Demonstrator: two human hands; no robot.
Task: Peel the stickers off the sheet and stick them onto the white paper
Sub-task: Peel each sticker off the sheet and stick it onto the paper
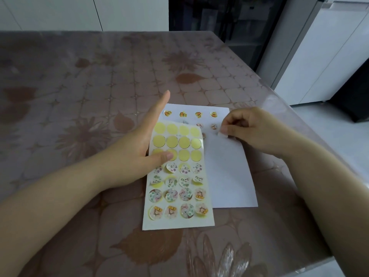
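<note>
The step in hand looks to be setting the peeled sticker (222, 134) onto the white paper (227, 172), in the second row from its far edge; better to land one edge first, level with that row, then smooth across so it does not crease. The right hand (249, 130), over the paper's far part, is curled, thumb and forefinger pinching the sticker just at the paper's surface; the left hand (139, 148) grips the sticker sheet (179, 188), which overlaps the paper's left edge, thumb pressed on top, fingers straight behind it.
</note>
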